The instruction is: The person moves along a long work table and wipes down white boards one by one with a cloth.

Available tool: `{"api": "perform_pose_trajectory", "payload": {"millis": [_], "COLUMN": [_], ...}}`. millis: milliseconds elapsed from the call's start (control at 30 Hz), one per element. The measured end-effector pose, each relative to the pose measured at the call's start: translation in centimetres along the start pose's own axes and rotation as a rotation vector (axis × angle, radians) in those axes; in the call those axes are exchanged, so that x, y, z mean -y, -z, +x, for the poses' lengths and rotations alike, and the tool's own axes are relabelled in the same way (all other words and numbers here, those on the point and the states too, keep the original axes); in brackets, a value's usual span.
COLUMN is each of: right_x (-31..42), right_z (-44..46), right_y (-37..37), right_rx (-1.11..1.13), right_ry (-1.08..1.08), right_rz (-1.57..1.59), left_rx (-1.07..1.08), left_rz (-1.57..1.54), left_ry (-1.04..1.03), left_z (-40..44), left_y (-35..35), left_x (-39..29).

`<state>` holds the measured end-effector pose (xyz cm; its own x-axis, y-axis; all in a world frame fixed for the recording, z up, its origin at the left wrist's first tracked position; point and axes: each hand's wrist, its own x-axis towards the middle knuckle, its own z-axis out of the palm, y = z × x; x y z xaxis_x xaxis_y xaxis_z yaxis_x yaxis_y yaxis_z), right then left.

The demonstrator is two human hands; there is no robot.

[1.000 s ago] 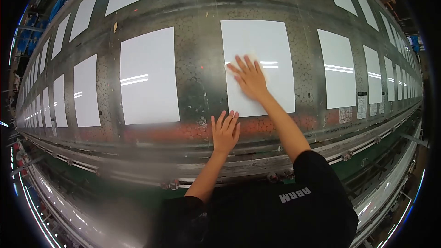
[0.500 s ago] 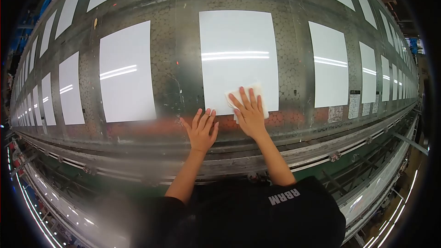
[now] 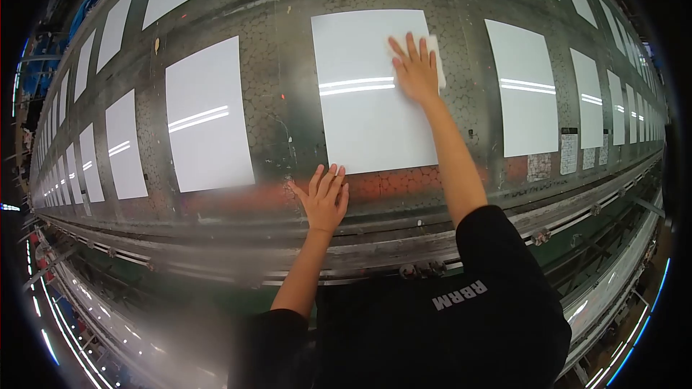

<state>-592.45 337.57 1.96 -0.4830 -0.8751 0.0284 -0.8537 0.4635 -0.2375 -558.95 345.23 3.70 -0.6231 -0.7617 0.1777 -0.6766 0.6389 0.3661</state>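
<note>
Under my right hand (image 3: 418,72) lies a folded white cloth (image 3: 440,72), pressed flat at the upper right edge of a white rectangular sheet (image 3: 367,126). The right fingers are stretched out and spread over the cloth, not curled round it. My left hand (image 3: 324,198) rests open at the lower left corner of the same sheet. Its fingers are apart, with the fingertips touching or very near the corner. Lamp light reflects as two bright stripes across the glossy sheet.
Similar white sheets stand in rows on the long grey table (image 3: 281,119), such as the left one (image 3: 205,151) and the right one (image 3: 526,122). A metal rail (image 3: 375,252) runs along the near edge. Small printed papers (image 3: 569,153) lie at the right.
My right hand has slid the cloth from the sheet's lower right part up to its upper right edge. My left hand stays by the lower left corner. The view has shifted slightly.
</note>
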Motion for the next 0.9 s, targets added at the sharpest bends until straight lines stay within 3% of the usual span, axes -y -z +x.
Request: {"api": "perform_pose_trajectory", "payload": {"millis": [267,333,400,500,600,667,733,800,833,867,900], "right_x": [1.2,-0.5,-0.9,-4.6,-7.4,-10.2,-14.1,-18.1,-19.6,-21.2,-22.1], "right_z": [-23.9,-27.4,-30.0,-33.6,-36.3,-38.6,-40.7,-39.8,-38.2,-36.4,-33.6], "right_y": [4.6,4.8,7.6,8.6,13.8,16.3,17.3,17.3,17.0,17.2,17.4], "right_rx": [0.147,0.101,0.193,-0.182,-0.549,-0.736,-0.815,-0.831,-0.785,-0.521,-0.418], "right_ry": [0.005,0.024,-0.337,-0.74,-0.914,-1.014,-0.952,-0.938,-0.894,-0.853,-0.604], "right_rz": [0.218,0.572,1.046,1.285,1.648,1.718,1.627,1.308,1.141,1.038,0.769], "left_rx": [-0.036,-0.016,-0.005,0.013,0.094,0.155,0.216,0.164,0.175,0.231,0.24], "left_rz": [-0.043,-0.13,-0.251,-0.385,-0.476,-0.422,-0.256,-0.252,-0.313,-0.39,-0.383], "left_ry": [-0.016,0.006,0.01,0.024,0.227,0.326,0.348,0.076,-0.052,-0.125,-0.205], "left_z": [0.1,-0.4,-0.5,-0.3,0.4,1.9,3.2,3.9,4.7,5.2,5.3], "left_y": [0.1,-0.1,-0.6,-0.7,0.6,1.9,2.9,0.4,0.1,-1.4,-3.8], "left_x": [0.3,0.2,1.3,2.2,1.4,-1.2,-6.9,-12.7,-16.7,-20.5,-23.7]}}
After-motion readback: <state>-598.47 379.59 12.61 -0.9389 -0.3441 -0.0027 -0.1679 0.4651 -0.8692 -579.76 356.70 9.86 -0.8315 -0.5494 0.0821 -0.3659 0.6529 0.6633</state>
